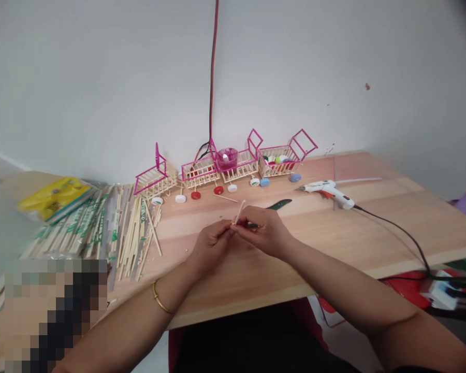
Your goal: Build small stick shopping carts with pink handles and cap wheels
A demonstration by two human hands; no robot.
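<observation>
My left hand (213,242) and my right hand (267,231) meet above the front middle of the wooden table (334,259). Both sets of fingertips are closed around the lower end of a short, pale wooden stick (239,210), which points upward. A dark green tool handle (280,204) lies just beyond my right hand, partly covered by it; its kind cannot be made out. Behind my hands, another thin stick (225,198) rests on the tabletop near a red bottle cap (218,190) and a white bottle cap (232,188).
Small stick carts with pink trim (153,178) line the wall, bottle caps as wheels. A pink-stained cup (228,158) is among them. Loose sticks (130,238), packaged sticks (77,223) and a yellow packet (56,197) lie left. At right lies a white glue gun (330,191) with a black cord (396,223).
</observation>
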